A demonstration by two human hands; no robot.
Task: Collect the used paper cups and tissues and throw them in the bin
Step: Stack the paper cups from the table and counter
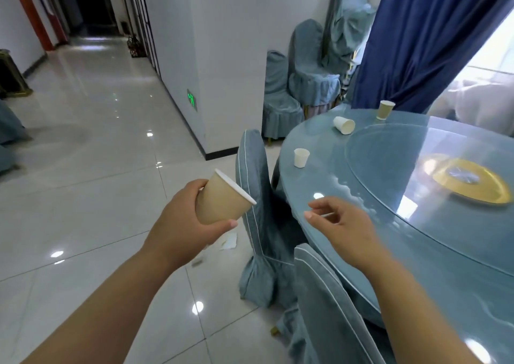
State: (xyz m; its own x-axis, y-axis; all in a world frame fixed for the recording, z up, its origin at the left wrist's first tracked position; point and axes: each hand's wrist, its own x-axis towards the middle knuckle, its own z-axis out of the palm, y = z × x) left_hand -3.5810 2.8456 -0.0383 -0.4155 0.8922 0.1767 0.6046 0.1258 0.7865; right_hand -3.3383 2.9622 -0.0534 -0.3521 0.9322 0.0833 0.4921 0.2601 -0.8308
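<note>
One brown cup point(222, 201) in the left hand point(183, 224)

Its fingers wrap the tilted cup above the floor point(83, 169). The right hand point(342, 224) hovers at the worktop point(319, 174) edge, fingers loosely curled, empty. A tissue point(229, 240) lies on the floor below the cup.

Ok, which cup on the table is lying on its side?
The larger white cup in the middle; the small white cup and the far tan cup stand upright.
</note>
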